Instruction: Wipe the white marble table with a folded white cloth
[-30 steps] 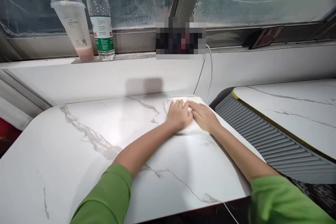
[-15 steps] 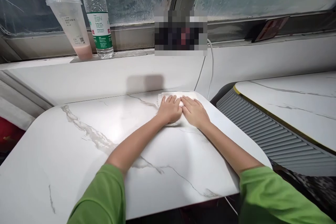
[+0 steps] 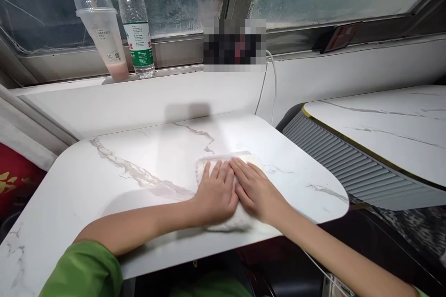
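Note:
A folded white cloth (image 3: 230, 222) lies flat on the marble-patterned white table (image 3: 146, 236), close to the table's near edge. My left hand (image 3: 216, 192) rests palm down on the cloth's left part, fingers stretched forward. Pressed flat on its right part is my right hand (image 3: 259, 190), fingers extended and slanting to the left. The two hands touch or nearly touch around the thumbs and fingertips. Much of the cloth's middle is hidden beneath them.
On the window ledge stand a lidded plastic cup (image 3: 104, 37) with pink drink and a straw, and a water bottle (image 3: 139, 41). White cables (image 3: 274, 83) hang from a blurred patch on the ledge. A second table (image 3: 383, 120) stands to the right.
Both hands and the cloth have come from the table's far edge back towards me, near its front edge. My elbows are now more bent. The camera view has shifted slightly.

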A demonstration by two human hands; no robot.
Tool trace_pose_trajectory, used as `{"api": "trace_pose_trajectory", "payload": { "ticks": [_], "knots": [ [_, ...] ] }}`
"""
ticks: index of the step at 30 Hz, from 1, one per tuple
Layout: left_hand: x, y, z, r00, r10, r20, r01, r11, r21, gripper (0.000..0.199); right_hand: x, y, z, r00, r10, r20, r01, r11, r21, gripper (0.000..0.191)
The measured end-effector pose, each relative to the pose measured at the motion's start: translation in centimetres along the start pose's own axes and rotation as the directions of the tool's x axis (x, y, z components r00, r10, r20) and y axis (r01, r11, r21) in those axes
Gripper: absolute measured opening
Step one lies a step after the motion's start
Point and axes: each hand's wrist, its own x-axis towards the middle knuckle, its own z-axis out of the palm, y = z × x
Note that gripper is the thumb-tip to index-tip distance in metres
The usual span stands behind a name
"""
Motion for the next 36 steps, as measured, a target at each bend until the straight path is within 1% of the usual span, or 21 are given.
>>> {"api": "trace_pose_trajectory", "payload": {
  "ticks": [2,4,7,9,11,13,15,17,19,21,23,26,28,30,32,34,36],
  "knots": [
    [1.8,-2.1,-0.1,0.998,-0.068,-0.005,0.068,0.998,0.012,0.055,3.2,1.0,1.4,0.998,0.0,0.06,-0.002,0.999,0.038,0.051],
    [4.3,-5.1,-0.5,0.994,-0.11,-0.004,0.11,0.993,0.029,0.053,7.2,1.8,2.9,0.992,0.046,0.116,-0.054,0.997,0.063,0.052],
    [7.8,-9.8,-1.2,0.988,-0.152,0.004,0.152,0.987,0.052,0.051,12.9,2.3,5.0,0.986,0.128,0.11,-0.139,0.985,0.1,0.05],
    [9.1,-11.9,-1.6,0.981,-0.193,-0.006,0.193,0.98,0.058,0.051,15.5,2.5,5.9,0.982,0.154,0.108,-0.169,0.974,0.149,0.048],
    [9.5,-12.7,-1.7,0.975,-0.22,-0.017,0.221,0.973,0.062,0.05,16.7,2.8,6.4,0.98,0.164,0.116,-0.186,0.958,0.216,0.048],
    [9.1,-12.5,-1.7,0.973,-0.232,-0.016,0.233,0.97,0.07,0.05,16.6,3.1,6.5,0.98,0.154,0.127,-0.184,0.943,0.279,0.049],
    [8.2,-11.7,-1.6,0.973,-0.23,-0.004,0.23,0.97,0.076,0.051,15.5,3.1,6.2,0.981,0.138,0.134,-0.174,0.936,0.305,0.05],
    [6.8,-10.8,-1.5,0.978,-0.206,0.01,0.205,0.976,0.077,0.051,13.7,2.3,5.6,0.98,0.14,0.141,-0.176,0.941,0.288,0.051],
    [5.0,-9.7,-1.5,0.988,-0.154,0.028,0.152,0.986,0.075,0.051,11.3,0.7,4.6,0.979,0.154,0.136,-0.185,0.95,0.251,0.052],
    [2.3,-8.3,-1.5,0.995,-0.092,0.036,0.089,0.993,0.075,0.051,8.4,-1.5,3.4,0.981,0.158,0.109,-0.179,0.96,0.217,0.053],
    [-1.1,-6.6,-1.6,0.999,-0.033,0.023,0.031,0.996,0.078,0.051,5.4,-4.0,2.0,0.989,0.135,0.064,-0.145,0.971,0.189,0.053],
    [-6.4,-4.0,-2.0,1.0,0.016,-0.003,-0.015,0.996,0.091,0.052,1.6,-7.2,-0.1,1.0,0.014,0.019,-0.018,0.982,0.19,0.054],
    [-9.1,-2.7,-2.5,1.0,0.01,-0.011,-0.009,0.995,0.098,0.053,0.2,-8.6,-1.0,0.998,-0.066,0.015,0.062,0.977,0.206,0.054],
    [-10.5,-2.3,-2.8,1.0,-0.011,-0.002,0.011,0.995,0.095,0.053,0.1,-9.3,-1.3,0.994,-0.103,0.027,0.095,0.972,0.215,0.054],
    [-10.4,-3.0,-3.0,0.998,-0.049,0.025,0.047,0.996,0.082,0.053,1.3,-9.4,-0.9,0.992,-0.113,0.051,0.099,0.97,0.224,0.055],
    [-9.0,-4.7,-3.1,0.992,-0.12,0.049,0.116,0.991,0.072,0.053,3.7,-9.2,0.2,0.99,-0.111,0.086,0.087,0.966,0.242,0.054],
    [-6.9,-7.4,-3.0,0.976,-0.213,0.038,0.209,0.975,0.076,0.053,7.1,-8.7,1.7,0.989,-0.093,0.117,0.059,0.962,0.266,0.054]
  ]
}}
